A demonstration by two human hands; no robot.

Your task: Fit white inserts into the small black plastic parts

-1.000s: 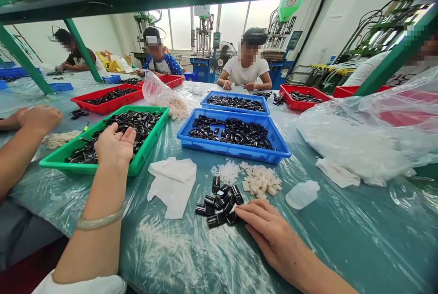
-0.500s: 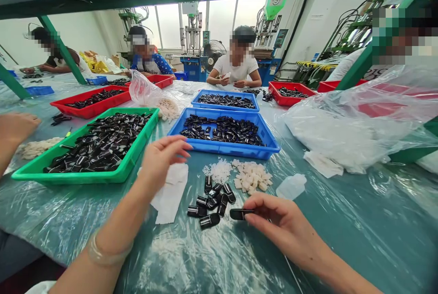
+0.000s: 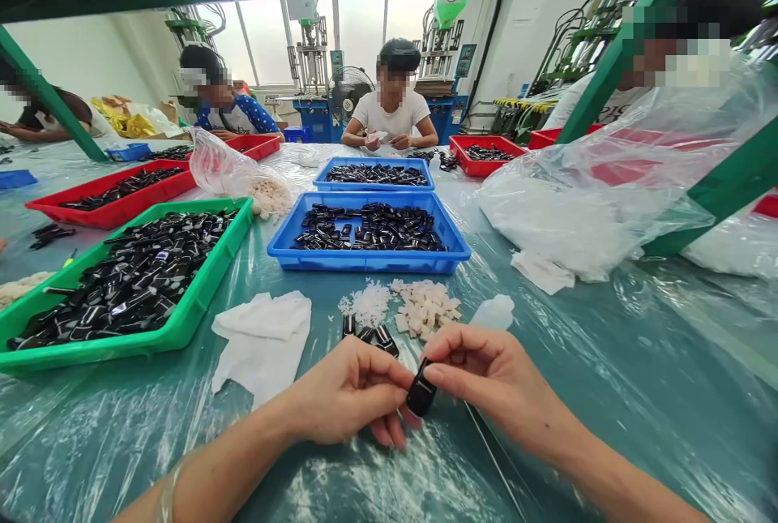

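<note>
Both my hands meet over the table around one small glossy black plastic piece (image 3: 421,395) with a rounded end. My right hand (image 3: 486,369) pinches its upper end between thumb and forefinger. The thumb and fingers of my left hand (image 3: 352,393) close on its left edge. Slim metal tweezers (image 3: 495,452) extend below my right hand; whether they are held or lying there I cannot tell. Just behind my hands are more black pieces (image 3: 384,340), partly hidden, a heap of white bits (image 3: 368,302) and a heap of cream-coloured blocks (image 3: 427,308).
A white cloth (image 3: 262,340) lies left of my hands, a translucent bottle (image 3: 493,312) behind the right one. Blue tray (image 3: 368,262), green tray (image 3: 182,327) and red tray (image 3: 109,216) hold black pieces. Plastic bags (image 3: 583,215) and a green post (image 3: 629,53) stand right. Several co-workers sit around.
My left hand has come down from near the blue tray to the black piece in my right hand. That piece has turned from lying flat to nearly upright. The view has swung right.
</note>
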